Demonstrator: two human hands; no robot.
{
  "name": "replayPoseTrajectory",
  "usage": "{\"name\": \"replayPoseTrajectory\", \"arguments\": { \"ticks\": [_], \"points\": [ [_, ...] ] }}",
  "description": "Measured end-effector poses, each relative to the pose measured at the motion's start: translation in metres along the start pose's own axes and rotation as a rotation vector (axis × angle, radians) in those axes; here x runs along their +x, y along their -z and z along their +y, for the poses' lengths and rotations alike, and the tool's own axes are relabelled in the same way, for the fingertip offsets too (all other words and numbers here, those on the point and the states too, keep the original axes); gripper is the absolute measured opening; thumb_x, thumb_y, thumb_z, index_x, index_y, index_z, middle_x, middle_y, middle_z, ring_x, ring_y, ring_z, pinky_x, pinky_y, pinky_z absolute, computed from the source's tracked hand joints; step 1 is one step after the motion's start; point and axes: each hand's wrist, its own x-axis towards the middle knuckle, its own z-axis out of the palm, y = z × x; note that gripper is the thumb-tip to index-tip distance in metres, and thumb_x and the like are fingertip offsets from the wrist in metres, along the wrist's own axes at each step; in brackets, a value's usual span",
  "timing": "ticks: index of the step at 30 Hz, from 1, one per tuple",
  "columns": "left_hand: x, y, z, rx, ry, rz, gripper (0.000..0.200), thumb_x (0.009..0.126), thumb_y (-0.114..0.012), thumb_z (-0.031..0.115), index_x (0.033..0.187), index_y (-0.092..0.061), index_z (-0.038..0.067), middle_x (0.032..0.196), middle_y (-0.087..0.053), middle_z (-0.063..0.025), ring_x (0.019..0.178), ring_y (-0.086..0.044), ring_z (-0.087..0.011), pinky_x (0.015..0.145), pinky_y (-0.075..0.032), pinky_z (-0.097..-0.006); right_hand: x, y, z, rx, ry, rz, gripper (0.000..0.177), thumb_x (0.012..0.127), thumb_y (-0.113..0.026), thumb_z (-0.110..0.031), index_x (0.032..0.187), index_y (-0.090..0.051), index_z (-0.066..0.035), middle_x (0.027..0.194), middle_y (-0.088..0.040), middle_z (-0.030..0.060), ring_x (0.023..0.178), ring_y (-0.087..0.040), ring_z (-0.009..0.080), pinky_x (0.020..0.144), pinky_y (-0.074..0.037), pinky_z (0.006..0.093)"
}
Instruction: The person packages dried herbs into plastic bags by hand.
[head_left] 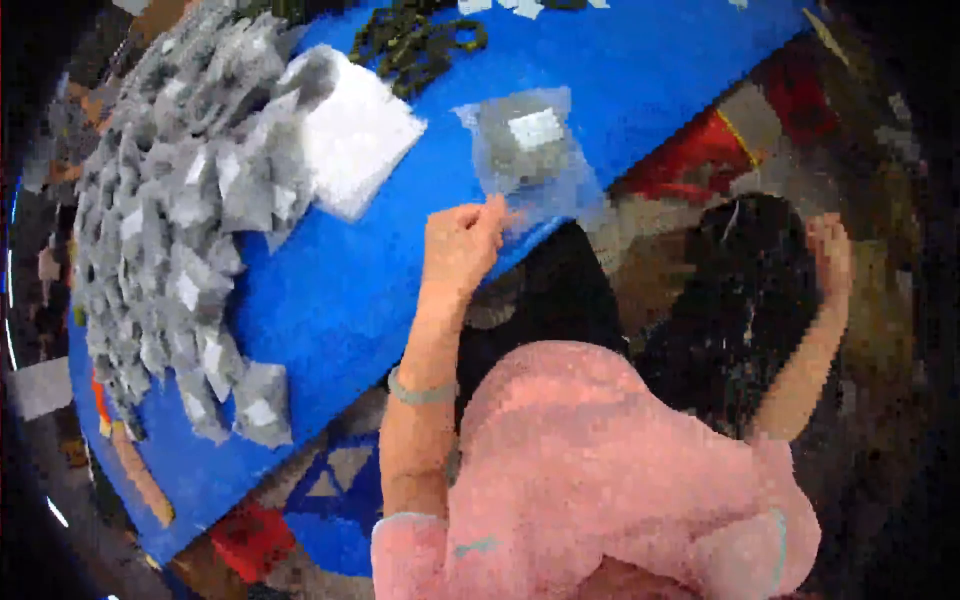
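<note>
A clear plastic bag (582,180) with a greyish item and a white label (537,128) lies at the blue table's near edge. My left hand (465,238) is closed in a pinch on the bag's lower left corner. Off to the right, away from the table, my right hand (830,255) hangs beside a black shape, its fingers loosely apart with nothing visible in them. What the bag contains is too blurred to name.
Many grey bags with white labels (190,200) are heaped on the left of the blue table (330,280). Beside them lies a white sheet or packet (360,135). Dark looped items (410,45) sit at the top. Red material (690,160) is beyond the right edge.
</note>
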Motion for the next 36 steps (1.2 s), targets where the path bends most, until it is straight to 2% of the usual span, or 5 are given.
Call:
{"name": "replayPoseTrajectory", "arguments": {
  "ticks": [6,12,19,27,36],
  "points": [
    [0.012,0.02,-0.008,0.874,-0.726,0.175,0.027,0.085,-0.069,0.014,0.11,-0.066,0.004,0.101,-0.063,-0.0094,0.071,-0.058,-0.0177,0.063,-0.048,-0.0262,-0.021,-0.025,-0.009,-1.548,0.089,0.376,0.021,0.09,-0.065,-0.01,0.11,-0.071,-0.006,0.107,-0.07,0.0082,0.091,-0.066,0.0205,0.082,-0.052,0.03],
    [0.027,0.018,0.004,1.223,-1.426,-0.004,0.036,0.081,-0.072,0.007,0.117,-0.065,0.008,0.113,-0.061,-0.0089,0.084,-0.059,-0.0218,0.078,-0.048,-0.032,0.04,-0.206,0.121,-1.414,0.963,-0.671,0.04,0.086,-0.064,-0.014,0.126,-0.06,-0.019,0.138,-0.057,-0.0033,0.132,-0.049,0.0184,0.101,-0.043,0.0341],
    [0.022,0.01,-0.012,0.56,-0.698,0.004,0.005,0.086,-0.07,0.011,0.085,-0.07,0.006,0.089,-0.062,-0.0058,0.075,-0.053,-0.0196,0.072,-0.045,-0.0306,0.046,-0.239,0.166,-0.354,0.014,-0.302,0.004,0.09,-0.068,-0.007,0.088,-0.07,-0.004,0.081,-0.069,0.0025,0.073,-0.058,0.0097,0.066,-0.046,0.0218],
    [0.017,-0.008,-0.014,0.975,-0.416,0.296,0.017,0.087,-0.07,0.017,0.08,-0.065,0.002,0.085,-0.062,-0.0069,0.074,-0.054,-0.0201,0.069,-0.046,-0.0308,0.034,-0.252,0.155,-0.752,-0.323,-0.104,0.017,0.088,-0.068,-0.007,0.104,-0.067,-0.001,0.092,-0.068,0.0069,0.082,-0.062,0.0153,0.075,-0.049,0.0258],
    [0.032,-0.032,-0.009,0.787,-0.594,0.397,0.076,0.083,-0.073,0.027,0.141,-0.036,-0.006,0.111,-0.062,-0.0214,0.094,-0.065,-0.0343,0.078,-0.053,-0.0381,0.033,-0.259,0.182,-1.166,0.49,-0.244,0.069,0.089,-0.064,-0.03,0.145,-0.039,0.0,0.151,-0.039,0.019,0.14,-0.036,0.0355,0.112,-0.033,0.0445]
  ]
}}
